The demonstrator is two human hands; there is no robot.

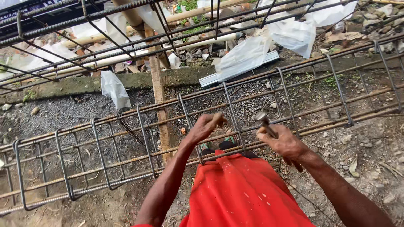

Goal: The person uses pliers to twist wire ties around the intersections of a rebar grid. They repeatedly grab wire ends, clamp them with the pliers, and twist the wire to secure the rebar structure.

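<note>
- Right hand [283,142] of mine is closed round a metal tying tool [266,124] – its tip points up and left
- Left hand [207,125] is pinched shut on the rebar cage [126,143], at a stirrup [232,122] just left of the tool, so the left is nearer
- Cage's long axis runs left to right, rising to the right, over gravel [75,113] – white plastic sheets [248,54] beyond

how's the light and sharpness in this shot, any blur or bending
Head view: soft, even daylight with no hard shadows; the white plastic sheets look washed out; the right hand and its tool are slightly motion-blurred; the steel bar cage bows from wide-lens distortion.
</note>
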